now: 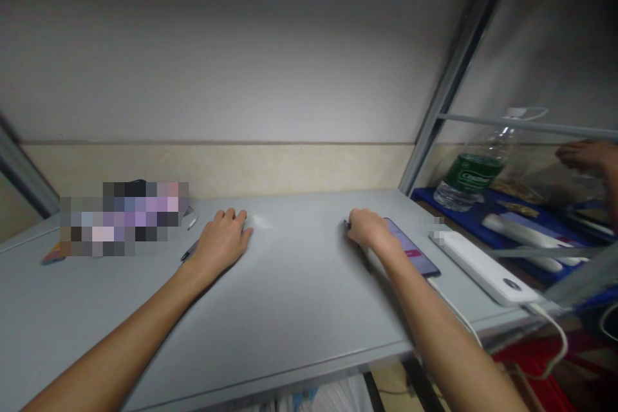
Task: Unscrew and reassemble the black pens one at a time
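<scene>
My left hand rests palm down on the grey table, its fingers loosely spread. From under its wrist side sticks out a slim dark object with a shiny tip, perhaps a pen; the hand covers the rest. Farther right, my right hand is closed, knuckles up, low over the tabletop. A small dark end shows at its fingertips, too little to name. Just right of this hand lies a phone with its screen lit, partly hidden behind the wrist, and a white cable runs from it.
A white power strip lies along the table's right side. Beyond the metal frame, a water bottle with a green label stands on a blue surface, near another person's hand. Blurred-out items lie at the left.
</scene>
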A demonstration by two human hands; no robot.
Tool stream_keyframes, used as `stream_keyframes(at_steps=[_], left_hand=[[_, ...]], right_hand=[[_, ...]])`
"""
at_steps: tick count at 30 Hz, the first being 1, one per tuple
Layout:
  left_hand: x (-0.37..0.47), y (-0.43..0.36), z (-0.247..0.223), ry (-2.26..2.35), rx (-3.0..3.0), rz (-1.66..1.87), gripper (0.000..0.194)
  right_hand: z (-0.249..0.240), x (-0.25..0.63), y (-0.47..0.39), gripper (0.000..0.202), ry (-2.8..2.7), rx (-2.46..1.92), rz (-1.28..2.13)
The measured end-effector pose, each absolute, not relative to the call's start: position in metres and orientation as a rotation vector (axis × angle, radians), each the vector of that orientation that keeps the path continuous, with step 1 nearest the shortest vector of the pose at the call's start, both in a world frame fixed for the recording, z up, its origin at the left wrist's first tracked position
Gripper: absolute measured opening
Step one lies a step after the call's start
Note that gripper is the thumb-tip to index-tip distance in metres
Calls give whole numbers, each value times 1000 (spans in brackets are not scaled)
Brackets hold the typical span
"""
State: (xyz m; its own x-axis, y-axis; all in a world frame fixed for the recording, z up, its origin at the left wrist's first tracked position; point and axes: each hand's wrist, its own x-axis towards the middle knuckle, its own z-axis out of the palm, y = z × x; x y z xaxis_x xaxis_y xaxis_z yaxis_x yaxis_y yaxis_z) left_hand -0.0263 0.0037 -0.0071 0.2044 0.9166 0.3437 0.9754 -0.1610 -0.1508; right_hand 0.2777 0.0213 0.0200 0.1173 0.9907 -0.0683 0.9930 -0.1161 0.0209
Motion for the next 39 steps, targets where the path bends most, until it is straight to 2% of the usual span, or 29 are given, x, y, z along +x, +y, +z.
stream_keyframes(at_steps=[5, 10, 16, 21, 27, 32, 35, 39], left_hand=[[-31, 4, -2, -1862, -2124, -206, 33], [-35, 6, -2, -1882, -2186, -135, 25], [-36, 9, -6, -1879, -2210, -233, 21], [-32, 8, -3, -1801, -2268, -429, 27], [-14, -1, 0, -1459, -2666, -902, 32], [7, -17, -4, -1191, -2903, -1052, 21], [14, -23, -4, -975, -2841, -1018, 15], [16, -25, -2, -720, -2763, -948, 14]], right_hand=[[22, 282, 22, 41, 2041, 2319, -70], [17, 273, 20, 41, 2217, 2369, -16], [6, 257, 19, 39, 2511, 2197, -100], [0, 249, 17, 35, 2770, 2012, -244], [8, 237, 7, 35, 3260, 1677, -393], [8, 225, 2, 33, 3279, 1503, -822], [2, 221, 4, 55, 3040, 1389, -1302], [2, 220, 4, 58, 2688, 1228, -1937]])
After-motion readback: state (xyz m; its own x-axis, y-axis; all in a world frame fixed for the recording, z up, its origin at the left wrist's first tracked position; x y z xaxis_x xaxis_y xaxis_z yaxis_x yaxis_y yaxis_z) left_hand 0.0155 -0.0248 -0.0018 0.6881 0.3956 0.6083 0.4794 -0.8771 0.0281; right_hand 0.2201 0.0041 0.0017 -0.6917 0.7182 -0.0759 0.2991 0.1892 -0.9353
